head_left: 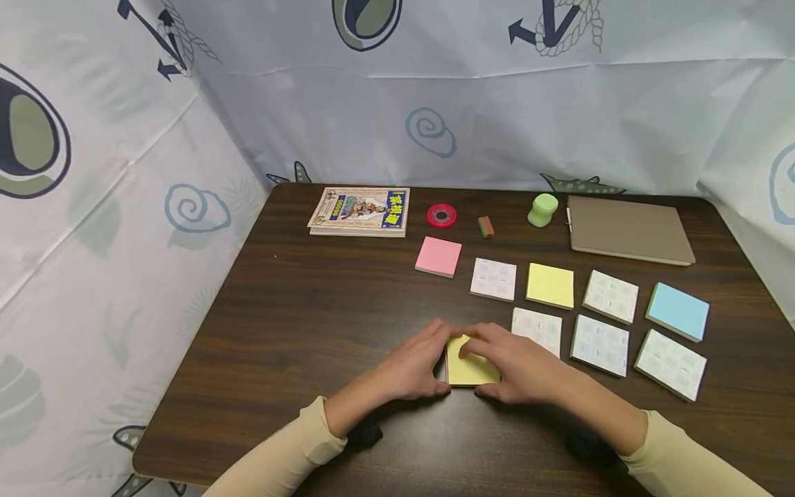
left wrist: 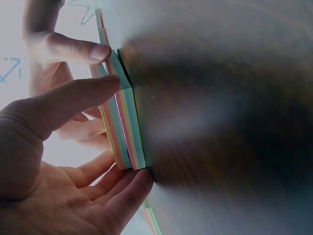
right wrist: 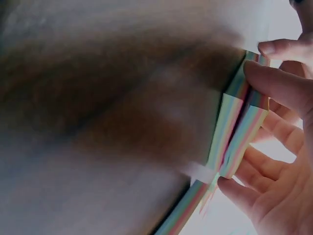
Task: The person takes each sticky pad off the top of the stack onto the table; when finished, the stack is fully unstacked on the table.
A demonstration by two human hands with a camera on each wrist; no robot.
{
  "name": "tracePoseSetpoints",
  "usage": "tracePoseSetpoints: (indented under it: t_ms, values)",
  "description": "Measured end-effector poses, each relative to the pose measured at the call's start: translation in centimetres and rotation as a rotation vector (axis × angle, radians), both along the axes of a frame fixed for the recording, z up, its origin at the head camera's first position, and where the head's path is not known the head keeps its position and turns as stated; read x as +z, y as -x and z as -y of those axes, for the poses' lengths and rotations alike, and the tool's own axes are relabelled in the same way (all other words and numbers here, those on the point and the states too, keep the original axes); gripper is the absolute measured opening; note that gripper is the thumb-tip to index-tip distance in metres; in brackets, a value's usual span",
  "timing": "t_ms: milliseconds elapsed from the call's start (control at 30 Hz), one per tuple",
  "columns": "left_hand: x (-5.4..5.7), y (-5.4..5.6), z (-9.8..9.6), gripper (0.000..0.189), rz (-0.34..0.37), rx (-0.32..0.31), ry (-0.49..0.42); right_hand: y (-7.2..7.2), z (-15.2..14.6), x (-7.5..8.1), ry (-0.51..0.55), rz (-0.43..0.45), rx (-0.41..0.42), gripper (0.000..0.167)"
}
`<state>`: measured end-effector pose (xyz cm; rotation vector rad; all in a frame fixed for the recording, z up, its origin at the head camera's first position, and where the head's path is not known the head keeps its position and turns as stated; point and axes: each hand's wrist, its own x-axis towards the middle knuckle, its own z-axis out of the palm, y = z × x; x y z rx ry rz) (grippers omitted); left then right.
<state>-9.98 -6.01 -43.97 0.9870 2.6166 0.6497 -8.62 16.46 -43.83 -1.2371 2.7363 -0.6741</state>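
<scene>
Near the front of the table, two sticky note pads are stacked one on the other, the upper one a yellow-topped sticky note pad (head_left: 472,369). My left hand (head_left: 413,364) holds the stack from its left side, thumb at the front edge and fingers reaching toward the back. From the other side my right hand (head_left: 522,366) holds it too, with one finger bent over the yellow top. Striped, multicoloured edges of the upper and lower pads (left wrist: 132,129) show in the left wrist view, a thin gap between them. The right wrist view shows the same pad edges (right wrist: 249,129).
Several other pads lie to the right and behind, among them a pink pad (head_left: 438,256), a yellow pad (head_left: 550,285) and a blue pad (head_left: 678,310). Farther back are a book (head_left: 360,211), a red ring (head_left: 442,215), an eraser (head_left: 486,227), a green object (head_left: 543,210) and a brown notebook (head_left: 630,229).
</scene>
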Motion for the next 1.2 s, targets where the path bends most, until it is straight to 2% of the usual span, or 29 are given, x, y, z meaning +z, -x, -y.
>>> tracePoseSetpoints:
  t_ms: [300, 500, 633, 733, 1000, 1200]
  values:
    - [0.0, -0.1, 0.0, 0.078, -0.023, -0.005, -0.011, -0.1, -1.7, 1.7, -0.068, 0.031, -0.020, 0.052]
    - [0.0, -0.1, -0.1, 0.074, -0.027, -0.013, -0.007, 0.9, -3.3, 3.8, -0.075, 0.012, -0.075, 0.052]
    - [-0.1, 0.0, -0.1, 0.071, -0.041, -0.020, 0.004, 2.4, -3.3, 4.9, -0.040, 0.012, -0.136, 0.051]
    - [-0.1, 0.0, -0.1, 0.069, -0.047, -0.023, 0.015, 3.8, -2.6, 5.2, -0.012, 0.024, -0.149, 0.050]
    - [0.0, 0.0, -0.1, 0.067, -0.049, -0.044, 0.013, 7.8, 0.9, 4.2, 0.025, 0.045, -0.110, 0.048]
    - [0.1, 0.0, 0.0, 0.067, -0.056, -0.056, 0.021, 10.2, 3.9, 3.1, -0.023, 0.059, -0.055, 0.044]
